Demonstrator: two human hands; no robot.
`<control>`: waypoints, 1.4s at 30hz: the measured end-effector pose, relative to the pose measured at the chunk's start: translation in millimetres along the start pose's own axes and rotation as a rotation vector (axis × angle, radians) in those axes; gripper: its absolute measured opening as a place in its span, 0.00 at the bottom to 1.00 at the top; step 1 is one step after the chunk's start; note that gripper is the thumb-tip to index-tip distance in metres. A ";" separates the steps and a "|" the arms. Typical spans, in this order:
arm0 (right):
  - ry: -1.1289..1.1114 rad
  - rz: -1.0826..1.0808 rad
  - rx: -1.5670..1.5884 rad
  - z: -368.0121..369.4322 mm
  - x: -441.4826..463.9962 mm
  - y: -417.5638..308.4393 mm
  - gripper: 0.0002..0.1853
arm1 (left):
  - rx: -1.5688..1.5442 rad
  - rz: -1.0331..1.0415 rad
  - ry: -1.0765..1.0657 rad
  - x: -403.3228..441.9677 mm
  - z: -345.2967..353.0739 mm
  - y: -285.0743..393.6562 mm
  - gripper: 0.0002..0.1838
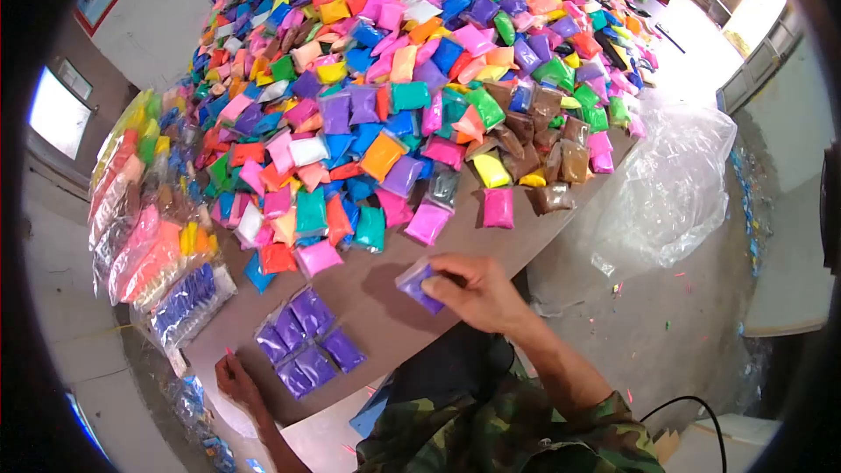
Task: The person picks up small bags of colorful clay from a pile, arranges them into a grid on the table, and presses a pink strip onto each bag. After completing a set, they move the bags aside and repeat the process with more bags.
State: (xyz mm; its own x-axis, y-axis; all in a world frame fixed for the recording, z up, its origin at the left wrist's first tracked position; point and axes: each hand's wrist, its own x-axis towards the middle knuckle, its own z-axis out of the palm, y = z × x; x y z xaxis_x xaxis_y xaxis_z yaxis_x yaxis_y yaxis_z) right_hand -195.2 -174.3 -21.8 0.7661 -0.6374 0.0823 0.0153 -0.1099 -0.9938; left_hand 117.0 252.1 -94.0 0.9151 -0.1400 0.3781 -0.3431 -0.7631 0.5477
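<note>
Between the thumb and fingers of my right hand point(477, 292) is a small purple packet point(420, 286), held over the brown table point(385, 333) near its front edge. My left hand point(238, 383) rests at the table's left front edge with its fingers bent; a small pinkish-red bit shows at its fingertips, too small to make out. Between the hands lies a group of several purple packets point(307, 342) side by side in clear wrap. A pink packet point(318, 257) lies just behind that group.
A large heap of colourful packets point(394, 61) covers the back of the table. Clear bags of packets point(158, 228) stand at the left. A big transparent plastic bag point(670, 193) hangs by the right edge. A black cable point(714, 416) curves at lower right.
</note>
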 end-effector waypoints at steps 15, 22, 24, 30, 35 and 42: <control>0.216 -0.316 -0.889 41.9 -38.7 -3.3 0.22 | -0.162 0.105 0.064 3.9 17.8 -33.3 0.13; 0.058 -0.355 -1.000 32.1 -54.2 8.5 0.29 | -0.129 0.045 0.004 1.1 7.1 -10.5 0.14; 0.039 -0.369 -1.054 32.2 -53.4 10.2 0.31 | -0.129 0.047 0.008 0.5 6.9 -12.3 0.14; -0.005 -0.338 -1.092 37.7 -54.6 10.6 0.34 | -0.094 0.060 0.023 3.3 6.9 -13.4 0.14; -0.011 -0.331 -1.101 36.7 -48.4 12.0 0.34 | -0.126 0.048 0.032 0.8 6.0 -10.0 0.13; -0.038 -0.339 -1.135 40.9 -45.2 0.5 0.33 | -0.082 -0.026 0.039 -1.2 5.4 -6.6 0.13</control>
State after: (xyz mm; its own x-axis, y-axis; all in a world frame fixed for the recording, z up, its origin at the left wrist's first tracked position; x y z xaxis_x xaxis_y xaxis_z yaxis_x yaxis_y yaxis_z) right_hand -203.6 -114.4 -29.1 0.8514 -0.4246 0.3079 -0.3431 -0.8949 -0.2854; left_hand 119.4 253.9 -102.2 0.9155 -0.0949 0.3910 -0.3371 -0.7115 0.6166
